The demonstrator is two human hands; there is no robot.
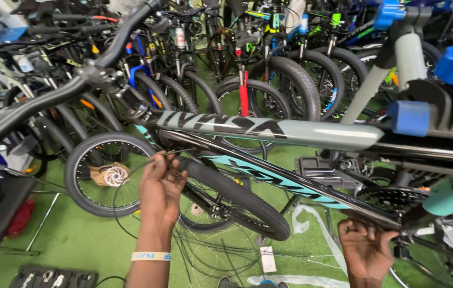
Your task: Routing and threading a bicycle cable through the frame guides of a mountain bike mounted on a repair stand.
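**Two hands at the down tube of a clamped bicycle**

The left hand (pixel 161 186) reaches up from below, forearm nearly vertical, a pale printed wristband (pixel 151 256) around the wrist. Its fingers are bunched together at the tips, pinching a thin black cable (pixel 130 173) just beside the black-and-teal down tube (pixel 269 178). The cable curves away from the fingertips in a loose arc down to the left, and more slack black cable lies looped on the green floor (pixel 77 240).

The right hand (pixel 366 246) comes in low at the right, knuckles toward the camera, fingers curled shut around the lower end of the down tube near the crank. What lies inside that fist beyond the tube cannot be told.

The bicycle frame (pixel 312 133) hangs level in a repair stand: a glossy grey-green top tube with black lettering, held by a ribbed black clamp (pixel 450 112) with blue plastic parts. The matte black handlebar (pixel 50 96) runs diagonally across the upper left. Below the frame sits a knobby rubber tyre (pixel 237 200), and farther left a spoked front wheel (pixel 110 173) with a cardboard-wrapped hub. Rows of parked bikes (pixel 269 64) fill the background.
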